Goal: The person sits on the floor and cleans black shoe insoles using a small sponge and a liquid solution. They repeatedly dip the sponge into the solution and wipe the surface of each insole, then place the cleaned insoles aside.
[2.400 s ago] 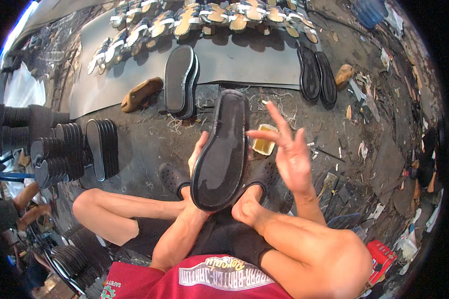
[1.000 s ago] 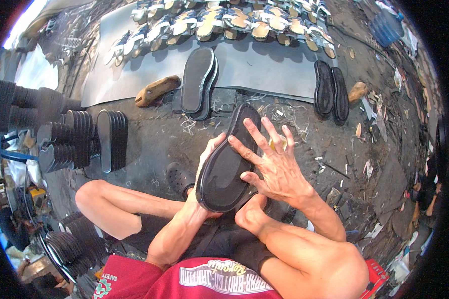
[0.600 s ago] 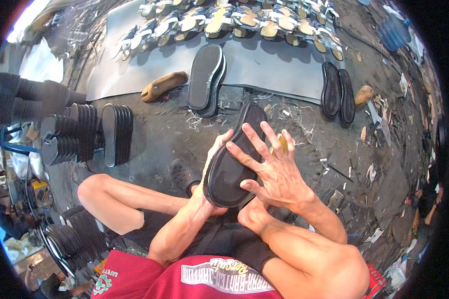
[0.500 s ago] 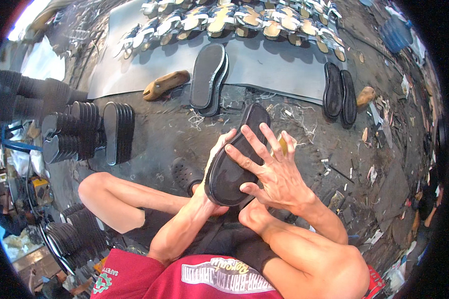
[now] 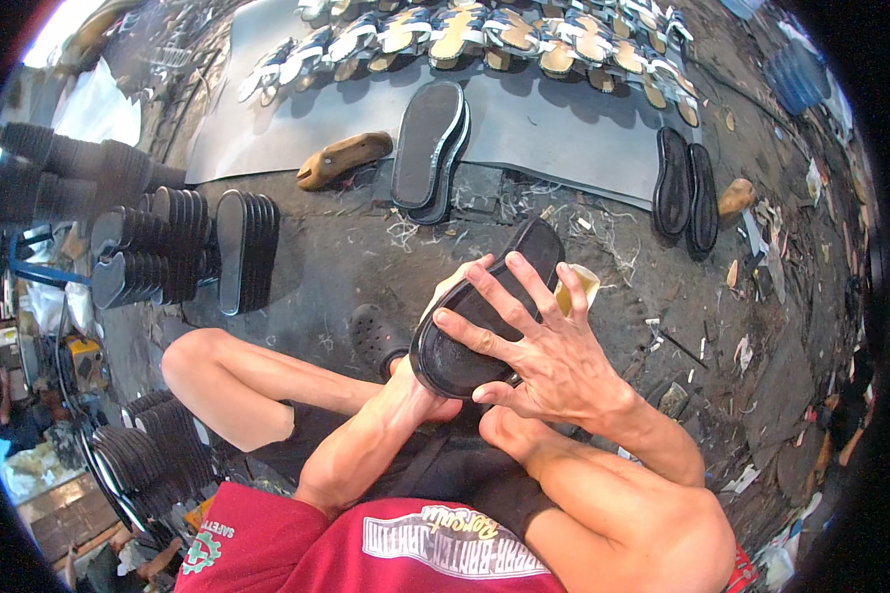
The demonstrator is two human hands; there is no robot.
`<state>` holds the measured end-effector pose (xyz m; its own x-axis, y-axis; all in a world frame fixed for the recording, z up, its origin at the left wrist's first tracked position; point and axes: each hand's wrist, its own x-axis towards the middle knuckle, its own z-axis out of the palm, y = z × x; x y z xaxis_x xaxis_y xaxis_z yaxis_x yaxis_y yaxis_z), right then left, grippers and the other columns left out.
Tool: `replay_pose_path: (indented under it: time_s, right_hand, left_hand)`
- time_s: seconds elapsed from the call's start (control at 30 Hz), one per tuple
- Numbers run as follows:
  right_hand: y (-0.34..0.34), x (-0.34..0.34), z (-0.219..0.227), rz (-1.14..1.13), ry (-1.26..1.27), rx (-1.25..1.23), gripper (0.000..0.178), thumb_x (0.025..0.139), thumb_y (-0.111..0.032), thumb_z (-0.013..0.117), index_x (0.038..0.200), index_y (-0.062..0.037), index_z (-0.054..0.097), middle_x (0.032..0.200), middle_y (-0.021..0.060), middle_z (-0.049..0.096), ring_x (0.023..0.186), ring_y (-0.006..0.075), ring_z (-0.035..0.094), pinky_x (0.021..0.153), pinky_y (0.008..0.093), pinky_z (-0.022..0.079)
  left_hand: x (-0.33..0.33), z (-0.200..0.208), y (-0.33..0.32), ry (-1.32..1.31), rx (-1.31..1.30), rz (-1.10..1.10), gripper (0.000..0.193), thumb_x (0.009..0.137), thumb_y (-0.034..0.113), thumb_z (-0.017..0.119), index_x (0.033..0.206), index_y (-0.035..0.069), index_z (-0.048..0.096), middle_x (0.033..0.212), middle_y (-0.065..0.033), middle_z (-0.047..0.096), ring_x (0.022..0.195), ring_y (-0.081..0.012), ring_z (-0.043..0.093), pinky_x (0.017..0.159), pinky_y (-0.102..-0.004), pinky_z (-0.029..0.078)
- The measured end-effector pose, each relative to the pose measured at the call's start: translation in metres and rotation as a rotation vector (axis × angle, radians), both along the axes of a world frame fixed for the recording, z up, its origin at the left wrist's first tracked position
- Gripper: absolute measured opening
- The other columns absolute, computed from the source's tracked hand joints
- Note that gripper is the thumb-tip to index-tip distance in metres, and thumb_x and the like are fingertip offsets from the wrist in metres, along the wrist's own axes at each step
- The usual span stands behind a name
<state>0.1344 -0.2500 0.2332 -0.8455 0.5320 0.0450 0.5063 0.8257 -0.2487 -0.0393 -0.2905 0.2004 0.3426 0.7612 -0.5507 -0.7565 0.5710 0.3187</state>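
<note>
My left hand (image 5: 423,387) grips a black shoe sole (image 5: 457,348) along its left side, with its fingers partly hidden behind it. The sole is tilted above my crossed legs, its far end pointing away and to the right. Over the sole's upper face, my right hand (image 5: 552,361) has its fingers spread wide. A pale yellow piece (image 5: 581,287) shows beside that hand's outer fingers; whether it is held or lies behind them, I cannot tell. Ahead lie two overlapping black soles (image 5: 428,143) and a brown wooden shoe last (image 5: 344,160).
Rows of sandals (image 5: 457,35) cover a grey sheet (image 5: 316,124) at the far side. Stacked black soles (image 5: 245,252) stand at the left. To the right lie another pair of soles (image 5: 671,183) and a second last (image 5: 736,198). Scraps litter the ground. A dark clog (image 5: 376,336) sits by my leg.
The sole has tilted further, and its far end has swung right. My right hand's index finger has moved down toward the sole's near end. The whole view has shifted slightly.
</note>
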Motion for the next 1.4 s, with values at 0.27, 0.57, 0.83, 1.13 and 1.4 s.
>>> replay_pose_path:
  time_s: [0.27, 0.57, 0.83, 1.13, 1.4]
  right_hand:
    - [0.002, -0.001, 0.006, 0.054, 0.052, -0.026, 0.07, 0.105, -0.081, 0.027, 0.167, -0.051, 0.038, 0.183, -0.0009, 0.022, 0.166, 0.0309, 0.015, 0.131, 0.0634, 0.002]
    - [0.011, -0.004, 0.006, 0.19, 0.093, 0.122, 0.063, 0.105, -0.08, 0.031, 0.165, -0.0593, 0.035, 0.181, -0.0013, 0.026, 0.166, 0.0304, 0.018, 0.132, 0.0624, -0.003]
    - [0.022, 0.034, 0.004, -0.091, 0.271, -0.084, 0.069, 0.106, -0.08, 0.026, 0.157, -0.0465, 0.058, 0.181, 0.0114, 0.027, 0.167, 0.0367, 0.013, 0.131, 0.0605, -0.004]
    - [0.028, 0.033, -0.023, -0.343, 0.109, -0.021, 0.056, 0.109, -0.067, 0.041, 0.161, -0.0472, 0.052, 0.183, 0.0113, 0.02, 0.166, 0.04, 0.014, 0.129, 0.0662, 0.002]
    - [0.048, 0.031, -0.043, -0.44, 0.141, 0.141, 0.051, 0.105, -0.049, 0.061, 0.156, -0.0456, 0.058, 0.178, 0.0068, 0.034, 0.164, 0.0373, 0.024, 0.128, 0.0683, 0.006]
  left_hand:
    - [-0.002, 0.0, -0.001, 0.012, 0.038, -0.008, 0.064, 0.108, 0.051, 0.05, 0.163, 0.018, 0.047, 0.163, -0.0123, 0.053, 0.146, -0.0286, 0.055, 0.122, -0.0475, 0.046]
    - [-0.007, -0.002, -0.005, 0.07, 0.114, -0.041, 0.071, 0.104, 0.051, 0.057, 0.165, 0.016, 0.044, 0.167, -0.0127, 0.047, 0.152, -0.0289, 0.049, 0.126, -0.0465, 0.041]
    - [-0.031, -0.015, 0.021, -0.245, 0.32, -0.059, 0.06, 0.107, 0.04, 0.06, 0.157, 0.008, 0.051, 0.15, -0.015, 0.06, 0.134, -0.0273, 0.06, 0.117, -0.0429, 0.049]
    - [-0.04, -0.045, 0.039, -0.507, 0.056, 0.08, 0.053, 0.112, 0.042, 0.052, 0.142, 0.0, 0.067, 0.121, -0.0213, 0.079, 0.108, -0.0323, 0.078, 0.104, -0.0515, 0.061]
    - [-0.039, -0.057, 0.032, -0.564, 0.108, 0.037, 0.06, 0.11, 0.047, 0.052, 0.144, -0.001, 0.065, 0.132, -0.0257, 0.073, 0.111, -0.0367, 0.076, 0.094, -0.0546, 0.065]
